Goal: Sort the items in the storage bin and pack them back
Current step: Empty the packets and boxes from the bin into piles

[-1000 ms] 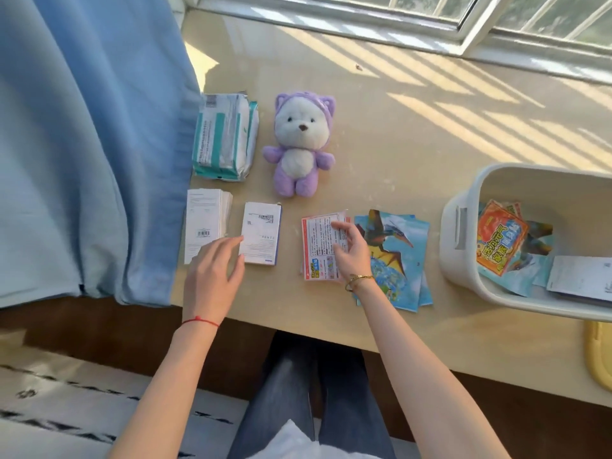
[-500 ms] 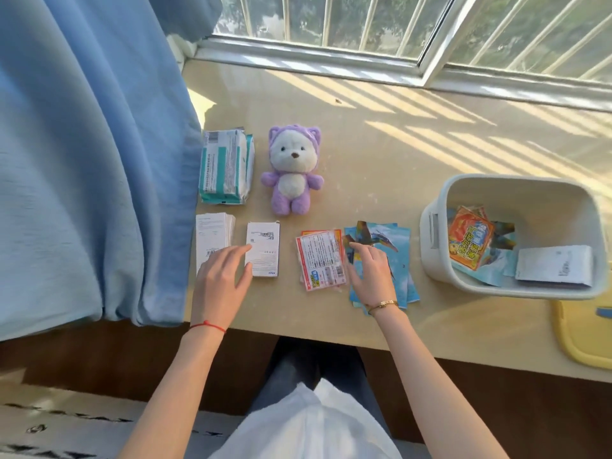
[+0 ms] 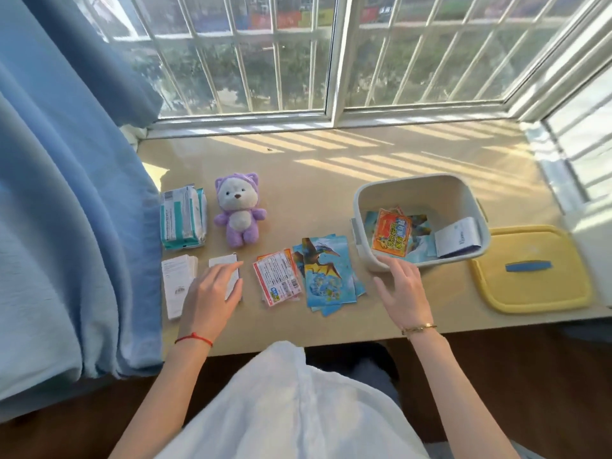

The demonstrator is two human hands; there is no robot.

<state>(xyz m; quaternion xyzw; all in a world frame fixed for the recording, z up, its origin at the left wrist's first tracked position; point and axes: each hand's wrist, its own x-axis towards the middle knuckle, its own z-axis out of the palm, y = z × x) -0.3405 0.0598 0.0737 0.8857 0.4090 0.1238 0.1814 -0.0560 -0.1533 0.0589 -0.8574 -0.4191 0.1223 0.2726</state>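
The left hand (image 3: 212,294) covers most of the small white card (image 3: 225,261). Print on the red-edged packets (image 3: 277,279) at ten o'clock from the bin (image 3: 364,200) is too small to read. The bin's near wall hides the lower edges of its contents.

A home, likely a bedroom. A wide sill (image 3: 331,180) runs under a barred window (image 3: 298,54). A blue curtain (image 3: 66,193) hangs left of the sill, and a plush bear (image 3: 239,210) sits on it.
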